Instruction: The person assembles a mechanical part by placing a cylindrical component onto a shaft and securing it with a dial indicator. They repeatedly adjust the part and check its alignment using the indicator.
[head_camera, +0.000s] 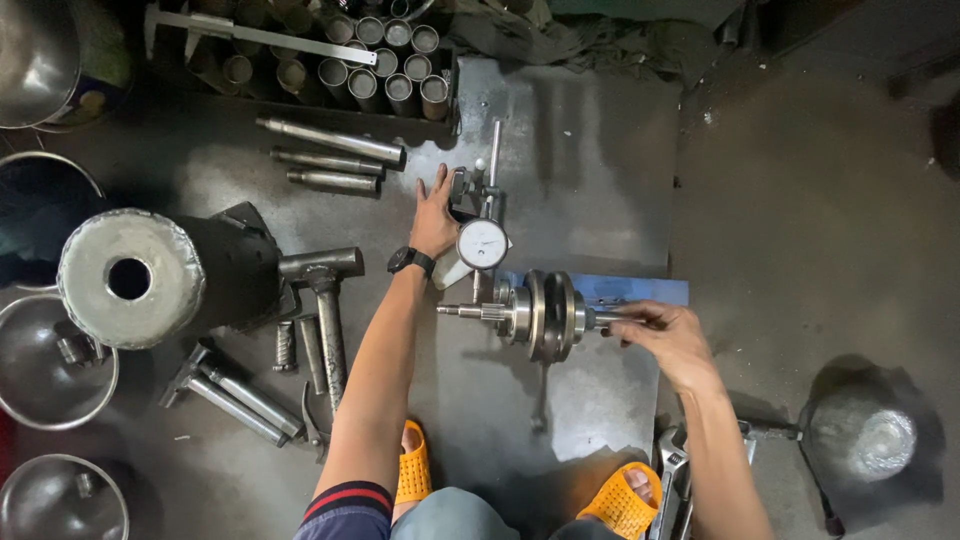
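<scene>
A hammer (325, 290) lies at the left. The left hand (433, 218) rests flat, fingers spread, beside the dial gauge (482, 243). The crankshaft (540, 315) sits mid-plate. The right hand (672, 335) apparently pinches its right shaft end.

Around us we see a hammer (325, 290), three steel rods (330, 158), a box of tubes (385, 60) and metal bowls (45, 370).
</scene>
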